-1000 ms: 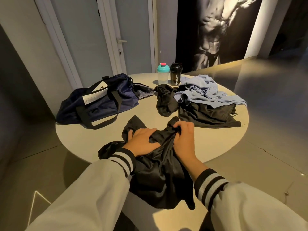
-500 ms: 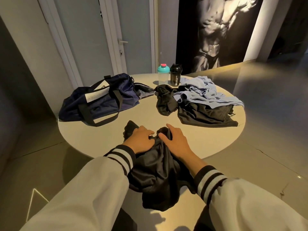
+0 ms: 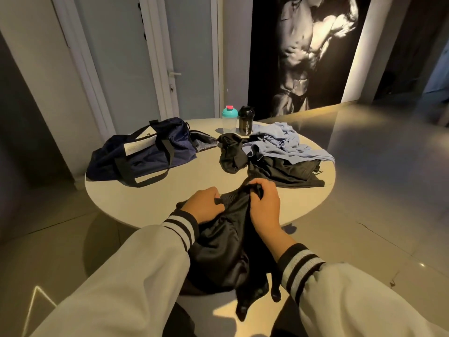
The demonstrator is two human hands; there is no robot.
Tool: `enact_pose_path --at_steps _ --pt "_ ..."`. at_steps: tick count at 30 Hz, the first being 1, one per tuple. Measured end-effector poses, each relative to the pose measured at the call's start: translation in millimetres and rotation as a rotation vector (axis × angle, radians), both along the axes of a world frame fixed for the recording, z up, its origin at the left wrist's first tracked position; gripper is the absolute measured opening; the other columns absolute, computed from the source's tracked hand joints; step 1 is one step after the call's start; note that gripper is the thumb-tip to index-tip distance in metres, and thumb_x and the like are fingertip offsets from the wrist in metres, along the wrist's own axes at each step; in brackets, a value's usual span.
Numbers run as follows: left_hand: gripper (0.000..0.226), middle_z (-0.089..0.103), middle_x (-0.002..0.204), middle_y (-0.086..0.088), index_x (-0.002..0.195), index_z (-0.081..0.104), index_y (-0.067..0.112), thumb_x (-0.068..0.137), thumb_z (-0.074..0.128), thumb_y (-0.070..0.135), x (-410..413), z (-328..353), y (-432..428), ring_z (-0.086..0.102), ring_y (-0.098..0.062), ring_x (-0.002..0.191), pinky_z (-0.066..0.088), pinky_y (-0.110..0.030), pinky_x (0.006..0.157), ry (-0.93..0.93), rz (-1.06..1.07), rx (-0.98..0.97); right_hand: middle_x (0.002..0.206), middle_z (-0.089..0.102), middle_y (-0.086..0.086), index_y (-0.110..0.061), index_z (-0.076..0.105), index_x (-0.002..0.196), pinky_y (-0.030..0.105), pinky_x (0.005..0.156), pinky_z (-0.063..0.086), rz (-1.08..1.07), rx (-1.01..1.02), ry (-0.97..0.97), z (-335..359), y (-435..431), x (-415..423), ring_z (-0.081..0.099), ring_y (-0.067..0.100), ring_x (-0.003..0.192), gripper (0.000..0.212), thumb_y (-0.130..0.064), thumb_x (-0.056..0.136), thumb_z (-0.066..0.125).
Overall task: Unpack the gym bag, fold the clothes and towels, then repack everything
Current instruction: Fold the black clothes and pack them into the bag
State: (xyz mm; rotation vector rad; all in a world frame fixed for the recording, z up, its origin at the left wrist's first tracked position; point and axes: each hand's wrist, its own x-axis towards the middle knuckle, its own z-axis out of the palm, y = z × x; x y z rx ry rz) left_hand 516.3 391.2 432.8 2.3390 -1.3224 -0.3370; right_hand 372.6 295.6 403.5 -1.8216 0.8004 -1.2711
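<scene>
A shiny black garment (image 3: 226, 249) hangs between my arms over the near edge of the round table (image 3: 155, 198). My left hand (image 3: 204, 205) grips its top band on the left. My right hand (image 3: 263, 205) grips the same band on the right, fingers curled over the cloth. The navy gym bag (image 3: 143, 152) lies on its side at the table's back left. A pile of clothes sits at the back right: a light blue garment (image 3: 286, 144) on top of black ones (image 3: 284, 171).
Two shaker bottles stand at the table's far edge, one clear with a teal lid (image 3: 229, 120) and one black (image 3: 245, 120). A door (image 3: 184, 57) and a dark wall poster (image 3: 308, 49) are behind. Glossy floor (image 3: 379, 166) surrounds the table.
Both hands have lifted the black garment off the tabletop and moved their grip to its top band. The bunched cloth has left the table and hangs lower toward me.
</scene>
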Motion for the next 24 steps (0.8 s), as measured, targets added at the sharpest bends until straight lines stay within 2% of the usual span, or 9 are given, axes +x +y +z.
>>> enact_pose_path --at_steps 3,6,8,11,13,17,19,21,24 --pt "0.018 0.056 0.095 -0.008 0.09 0.046 0.014 0.095 0.062 0.021 -8.5 9.9 5.5 0.052 -0.028 0.085 0.039 -0.036 0.07 -0.034 0.038 -0.268 0.125 0.055 -0.004 -0.016 0.062 0.127 0.017 0.106 0.035 -0.008 -0.015 0.018 11.3 2.8 -9.8 0.048 0.006 0.119 0.039 0.003 0.095 0.053" --pt "0.017 0.052 0.097 -0.004 0.093 0.046 0.016 0.097 0.062 0.02 -12.6 23.5 11.3 0.048 -0.021 0.085 0.033 -0.028 0.072 -0.019 0.082 -0.458 0.148 0.046 0.002 -0.018 0.053 0.141 0.026 0.115 0.027 0.01 0.011 0.056 18.8 6.8 -13.7 0.037 0.016 0.141 0.042 -0.007 0.1 0.053" --pt "0.015 0.053 0.105 -0.003 0.1 0.048 0.018 0.098 0.062 0.02 -12.8 31.6 14.5 0.05 -0.018 0.093 0.035 -0.026 0.078 0.008 0.095 -0.501 0.14 0.049 0.002 -0.019 0.055 0.135 0.033 0.115 0.034 0.005 0.014 0.021 22.3 9.3 -15.4 0.043 0.015 0.132 0.038 -0.01 0.099 0.057" --pt "0.026 0.052 0.119 0.003 0.123 0.053 0.02 0.099 0.062 0.021 -13.6 42.0 20.5 0.048 -0.012 0.109 0.038 -0.027 0.093 0.058 0.066 -0.497 0.125 0.049 -0.005 -0.024 0.05 0.126 0.031 0.103 0.041 0.042 0.076 -0.026 25.6 14.2 -17.2 0.048 0.013 0.119 0.035 -0.017 0.094 0.065" --pt "0.032 0.052 0.122 0.002 0.132 0.057 0.018 0.101 0.059 0.024 -12.3 46.9 21.3 0.049 -0.013 0.115 0.038 -0.028 0.099 -0.005 0.036 -0.446 0.131 0.049 -0.004 -0.026 0.042 0.132 0.034 0.105 0.043 0.094 0.137 -0.06 24.7 15.9 -15.9 0.049 0.015 0.122 0.049 -0.024 0.092 0.07" --pt "0.026 0.053 0.113 -0.002 0.125 0.064 0.019 0.101 0.058 0.028 -12.1 53.2 21.9 0.052 -0.02 0.11 0.038 -0.029 0.098 -0.081 0.025 -0.414 0.151 0.038 -0.001 -0.026 0.019 0.157 0.037 0.114 0.037 0.155 0.189 0.035 23.1 16.2 -8.6 0.039 0.014 0.135 0.083 -0.038 0.092 0.069" --pt "0.023 0.054 0.112 0.001 0.121 0.065 0.019 0.1 0.059 0.027 -13.4 55.1 24.1 0.052 -0.015 0.105 0.037 -0.025 0.093 -0.099 0.013 -0.41 0.142 0.046 0.001 -0.023 0.032 0.151 0.038 0.108 0.042 0.125 0.165 0.107 22.9 14.8 -5.4 0.045 0.018 0.128 0.068 -0.037 0.094 0.066" --pt "0.019 0.061 0.109 0.003 0.116 0.067 0.019 0.1 0.06 0.026 -14.3 56.8 25.9 0.056 -0.015 0.101 0.039 -0.025 0.088 -0.094 -0.006 -0.408 0.125 0.051 0.004 -0.021 0.048 0.128 0.031 0.091 0.046 0.09 0.166 0.085 27.8 16.0 -4.7 0.052 0.019 0.11 0.039 -0.024 0.094 0.066" --pt "0.018 0.063 0.108 0.002 0.114 0.067 0.022 0.098 0.062 0.03 -10.6 59.8 27.4 0.057 -0.015 0.098 0.04 -0.026 0.085 -0.101 0.026 -0.4 0.105 0.049 0.007 -0.021 0.047 0.097 0.024 0.065 0.037 0.052 0.133 0.059 38.7 16.9 -3.7 0.05 0.018 0.085 0.023 -0.003 0.09 0.06"
